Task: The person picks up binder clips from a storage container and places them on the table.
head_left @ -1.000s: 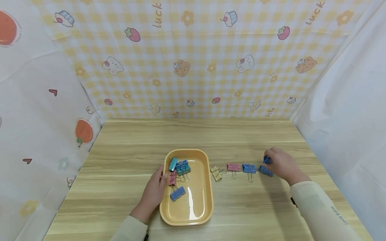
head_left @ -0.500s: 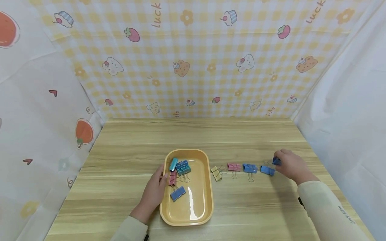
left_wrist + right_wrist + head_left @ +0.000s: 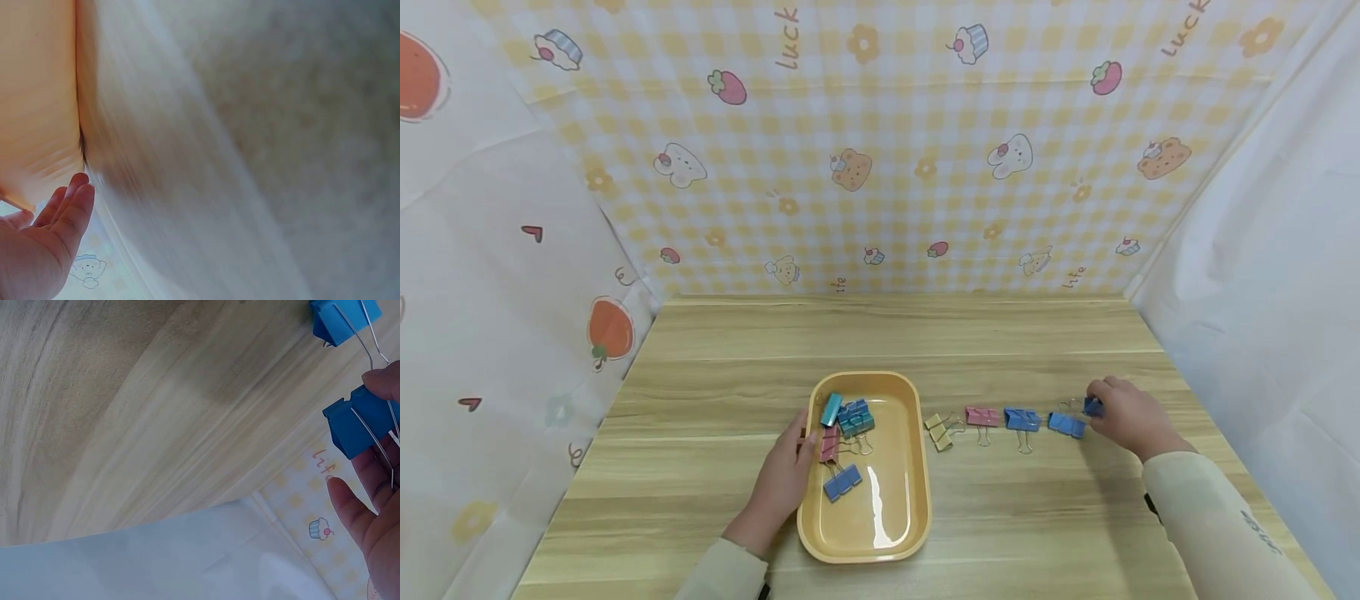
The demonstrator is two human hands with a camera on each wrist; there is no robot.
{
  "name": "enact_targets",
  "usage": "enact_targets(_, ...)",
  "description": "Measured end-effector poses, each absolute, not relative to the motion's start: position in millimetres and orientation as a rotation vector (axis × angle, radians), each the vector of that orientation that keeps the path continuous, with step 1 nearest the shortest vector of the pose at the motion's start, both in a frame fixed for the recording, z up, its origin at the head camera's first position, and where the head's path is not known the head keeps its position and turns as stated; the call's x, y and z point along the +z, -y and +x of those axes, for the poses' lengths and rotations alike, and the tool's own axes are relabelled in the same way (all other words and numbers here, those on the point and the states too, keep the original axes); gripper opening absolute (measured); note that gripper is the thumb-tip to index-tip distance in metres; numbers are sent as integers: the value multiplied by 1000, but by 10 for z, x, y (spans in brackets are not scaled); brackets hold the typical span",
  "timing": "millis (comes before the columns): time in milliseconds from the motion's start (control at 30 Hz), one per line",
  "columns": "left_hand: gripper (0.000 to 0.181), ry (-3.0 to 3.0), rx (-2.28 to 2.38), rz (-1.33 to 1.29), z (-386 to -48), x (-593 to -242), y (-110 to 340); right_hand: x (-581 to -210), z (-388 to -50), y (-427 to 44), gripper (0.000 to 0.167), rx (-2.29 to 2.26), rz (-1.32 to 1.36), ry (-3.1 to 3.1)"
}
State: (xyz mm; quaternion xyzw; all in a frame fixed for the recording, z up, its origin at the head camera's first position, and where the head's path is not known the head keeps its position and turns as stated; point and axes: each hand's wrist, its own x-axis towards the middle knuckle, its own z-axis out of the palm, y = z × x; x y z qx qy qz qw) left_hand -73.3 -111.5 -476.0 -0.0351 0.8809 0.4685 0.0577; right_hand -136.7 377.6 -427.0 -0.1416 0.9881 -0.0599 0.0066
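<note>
My left hand (image 3: 782,475) rests against the left side of a yellow tray (image 3: 917,483). In the left wrist view its fingers (image 3: 74,215) are nearly straight and touch the tray's wall. At the right, my right hand (image 3: 1131,417) pinches a blue binder clip (image 3: 1093,407), just above the table. In the right wrist view this held binder clip (image 3: 365,422) has its wire handles spread. Beside it lies another blue binder clip (image 3: 1067,424). That one ends a row with a yellow binder clip (image 3: 940,432), a pink binder clip (image 3: 982,416) and a blue binder clip (image 3: 1022,418).
Inside the tray, along its left side, lie several binder clips, among them a teal clip (image 3: 831,410), a pink clip (image 3: 829,445) and a blue clip (image 3: 842,482). The wood-grain table (image 3: 737,342) meets a checked cloth (image 3: 910,208) behind and white cloth at both sides.
My right hand has moved right and slightly nearer with the blue binder clip, uncovering more of the blue clip at the row's end. The left hand and tray have stayed put.
</note>
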Motion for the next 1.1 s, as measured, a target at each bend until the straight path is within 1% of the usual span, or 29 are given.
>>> enact_targets(167, 54, -2672, 1418, -109, -740, -4770, 1114, -4294, -1363, -3815, 29, -186, -446, -3082)
enact_targets(533, 55, -2666, 1419, -110, -737, -4770, 1115, -4343, -1357, -3874, 27, -171, -365, -2999)
enact_targets(1100, 53, -2673, 1431, -94, -727, -4741, 1110, -4441, -1413, -3938, 22, -114, -349, -2928)
